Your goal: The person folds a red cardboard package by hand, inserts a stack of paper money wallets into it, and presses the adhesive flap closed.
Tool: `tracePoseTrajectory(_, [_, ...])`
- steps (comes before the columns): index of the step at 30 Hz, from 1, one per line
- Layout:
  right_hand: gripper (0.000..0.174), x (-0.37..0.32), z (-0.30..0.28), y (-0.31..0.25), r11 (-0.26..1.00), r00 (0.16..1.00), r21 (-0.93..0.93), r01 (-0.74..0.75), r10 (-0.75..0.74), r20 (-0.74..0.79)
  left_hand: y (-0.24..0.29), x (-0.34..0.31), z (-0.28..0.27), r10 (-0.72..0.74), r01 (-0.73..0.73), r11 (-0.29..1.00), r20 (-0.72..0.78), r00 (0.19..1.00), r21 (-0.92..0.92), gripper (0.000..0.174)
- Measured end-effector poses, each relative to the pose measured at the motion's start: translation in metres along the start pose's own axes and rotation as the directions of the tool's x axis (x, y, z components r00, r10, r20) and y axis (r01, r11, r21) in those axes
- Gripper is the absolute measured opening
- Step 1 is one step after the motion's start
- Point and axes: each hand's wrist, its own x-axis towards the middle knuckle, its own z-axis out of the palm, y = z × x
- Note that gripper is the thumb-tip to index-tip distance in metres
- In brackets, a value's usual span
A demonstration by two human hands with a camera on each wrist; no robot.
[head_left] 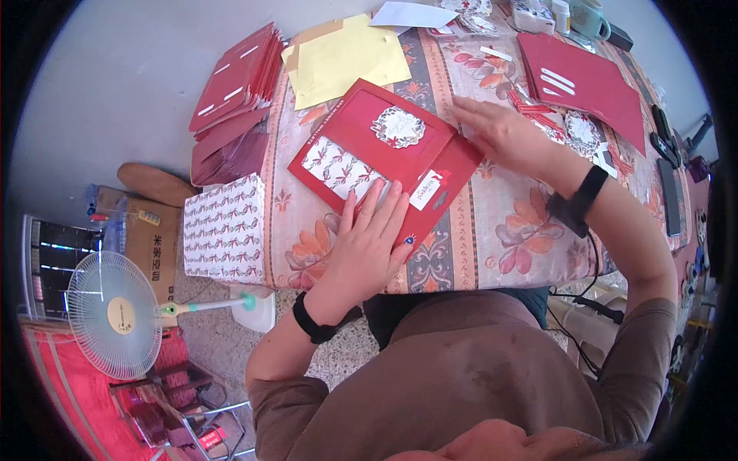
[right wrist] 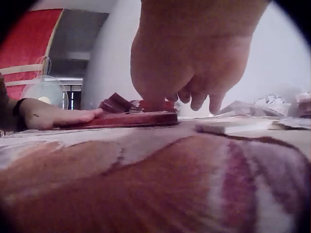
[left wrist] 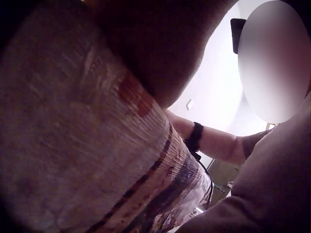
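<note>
A red card folder lies tilted on the table, with a white wreath label, a patterned white panel and a white tag on it. Fingers extended, my left hand rests flat on its lower part, beside the patterned panel. My right hand is at the folder's right edge, its fingers extended; the thumb side touches the folder near its corner. In the right wrist view the right hand reaches down by the red folder, and the left hand lies on it.
Stacked red folders stand at the back left, above a patterned stack. Yellow sheets lie behind the folder. At the right are more red folders, wreath cutouts and dark devices; a mug stands far back.
</note>
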Motion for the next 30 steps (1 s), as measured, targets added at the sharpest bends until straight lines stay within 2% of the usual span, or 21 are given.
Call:
tracePoseTrajectory(1, [0.046, 0.000, 0.000, -0.006, 1.000, 1.000, -0.002, -0.002, 0.002, 0.002, 0.000, 0.000, 0.000, 0.003, -0.003, 1.000, -0.001, 1.000, -0.003, 0.068])
tracePoseTrajectory(3, [0.062, 0.001, 0.000, -0.017, 0.994, 0.979, 0.113, -0.009, -0.014, 0.206, 0.000, 0.000, 0.000, -0.002, 0.002, 1.000, -0.008, 1.000, -0.008, 0.068])
tracePoseTrajectory(4, [0.062, 0.000, 0.002, -0.017, 0.993, 0.978, 0.114, -0.009, -0.015, 0.208, -0.001, 0.000, 0.001, -0.004, 0.004, 1.000, -0.007, 1.000, -0.010, 0.068])
tracePoseTrajectory(6, [0.062, -0.002, 0.005, -0.015, 0.996, 0.960, 0.005, 0.087, -0.085, 0.268, -0.002, 0.000, 0.001, -0.010, 0.009, 0.999, -0.004, 1.000, -0.035, 0.068])
tracePoseTrajectory(9, [0.065, -0.002, 0.004, -0.016, 0.996, 0.949, -0.015, 0.083, -0.075, 0.306, -0.005, -0.002, 0.002, -0.004, 0.003, 0.997, -0.007, 1.000, -0.083, 0.069])
tracePoseTrajectory(12, [0.065, 0.000, 0.002, -0.018, 0.997, 0.942, -0.024, 0.073, -0.061, 0.329, -0.010, -0.006, -0.004, 0.025, -0.021, 0.987, 0.024, 0.999, -0.162, 0.069])
tracePoseTrajectory(16, [0.065, 0.001, 0.002, -0.017, 0.996, 0.941, -0.040, 0.083, -0.065, 0.332, -0.012, -0.017, -0.006, -0.025, 0.024, 0.992, -0.003, 1.000, -0.121, 0.069])
tracePoseTrajectory(18, [0.067, 0.002, -0.002, -0.019, 0.997, 0.930, -0.034, 0.063, -0.046, 0.365, -0.012, -0.021, -0.006, -0.008, 0.019, 0.991, 0.080, 0.997, -0.129, 0.071])
tracePoseTrajectory(21, [0.069, 0.002, 0.003, -0.015, 0.996, 0.934, -0.036, 0.087, -0.069, 0.351, -0.010, -0.020, -0.007, -0.016, 0.026, 0.993, 0.086, 0.996, -0.119, 0.073])
tracePoseTrajectory(25, [0.071, 0.003, -0.003, -0.019, 0.999, 0.936, -0.005, 0.054, -0.049, 0.347, -0.011, -0.021, -0.003, -0.002, 0.006, 0.996, 0.044, 0.999, -0.087, 0.072])
tracePoseTrajectory(27, [0.077, 0.005, -0.002, -0.027, 0.992, 0.972, -0.007, 0.130, -0.126, 0.196, -0.011, -0.022, -0.002, 0.002, 0.001, 0.996, 0.035, 0.999, -0.093, 0.072])
tracePoseTrajectory(28, [0.077, 0.005, 0.002, -0.028, 0.992, 0.972, -0.004, 0.127, -0.124, 0.197, -0.010, -0.022, -0.002, 0.003, 0.001, 0.995, 0.039, 0.999, -0.095, 0.072])
tracePoseTrajectory(30, [0.083, 0.001, 0.012, -0.030, 0.974, 0.939, -0.004, 0.227, -0.218, 0.267, -0.009, -0.020, -0.004, -0.008, 0.013, 0.997, 0.052, 0.999, -0.081, 0.072])
